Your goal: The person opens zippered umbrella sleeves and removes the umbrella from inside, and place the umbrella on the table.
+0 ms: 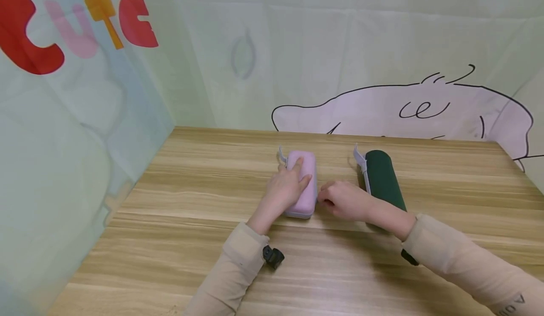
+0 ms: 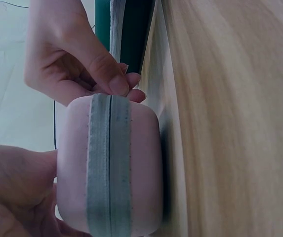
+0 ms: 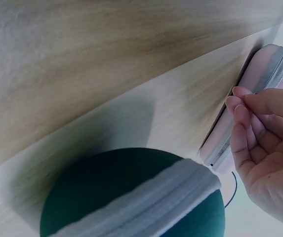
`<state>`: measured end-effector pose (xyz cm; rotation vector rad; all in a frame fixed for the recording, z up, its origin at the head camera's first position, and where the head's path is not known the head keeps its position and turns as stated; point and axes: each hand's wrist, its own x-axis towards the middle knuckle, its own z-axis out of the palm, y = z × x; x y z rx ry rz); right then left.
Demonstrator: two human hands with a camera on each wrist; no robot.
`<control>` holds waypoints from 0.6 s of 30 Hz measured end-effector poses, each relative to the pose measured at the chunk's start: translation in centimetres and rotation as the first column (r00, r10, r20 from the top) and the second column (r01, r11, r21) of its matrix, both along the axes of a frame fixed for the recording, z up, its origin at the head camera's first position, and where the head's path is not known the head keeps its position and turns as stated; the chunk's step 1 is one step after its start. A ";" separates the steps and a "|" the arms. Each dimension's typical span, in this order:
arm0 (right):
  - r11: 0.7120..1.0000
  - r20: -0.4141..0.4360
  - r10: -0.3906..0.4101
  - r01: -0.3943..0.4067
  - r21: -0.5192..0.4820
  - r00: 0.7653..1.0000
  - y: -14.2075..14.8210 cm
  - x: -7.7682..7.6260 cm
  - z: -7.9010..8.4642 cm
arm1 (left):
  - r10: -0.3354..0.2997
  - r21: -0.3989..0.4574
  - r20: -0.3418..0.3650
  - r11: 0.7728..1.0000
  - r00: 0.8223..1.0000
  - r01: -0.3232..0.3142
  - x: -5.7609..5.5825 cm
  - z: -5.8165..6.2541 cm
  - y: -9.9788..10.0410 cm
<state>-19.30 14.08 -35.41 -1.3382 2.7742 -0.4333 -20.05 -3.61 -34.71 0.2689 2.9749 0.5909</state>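
A pink zippered pencil case (image 1: 305,202) lies on the table, its grey zipper band (image 2: 110,168) running round the side. My left hand (image 1: 284,186) presses on its lid, index finger and thumb stretched over the top, the other fingers towards its left side. At the case's right side, my right hand (image 1: 342,199) pinches the zipper pull between thumb and fingertips; the pull itself is hidden. In the right wrist view, those pinched fingertips (image 3: 237,98) sit right at the zipper. A dark green case (image 1: 382,176) with a grey zipper lies beyond my right wrist, partly covered by the forearm.
The wooden table (image 1: 191,179) extends around both cases. A grey strap (image 1: 282,155) sticks up at the pink case's far end, and another grey strap (image 1: 359,158) at the green one's. A printed cloth backdrop (image 1: 297,46) hangs behind and to the left.
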 end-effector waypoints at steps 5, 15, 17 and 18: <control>1.000 0.002 -0.010 0.010 -0.002 1.000 0.0 0.1 0.0 | 0.005 0.008 0.010 1.000 1.000 -0.005 0.0 0.0 0.1; 1.000 -0.014 -0.017 0.017 0.016 1.000 -0.2 0.2 0.3 | 0.002 -0.001 0.019 1.000 1.000 -0.002 -0.3 0.0 0.2; 1.000 -0.019 -0.016 0.016 0.012 1.000 -0.3 0.2 0.3 | 0.001 -0.004 0.020 1.000 1.000 -0.001 -0.4 0.0 0.2; 1.000 -0.021 -0.015 0.015 0.010 1.000 -0.3 0.2 0.2 | 0.001 -0.008 0.020 1.000 1.000 -0.001 -0.4 0.0 0.2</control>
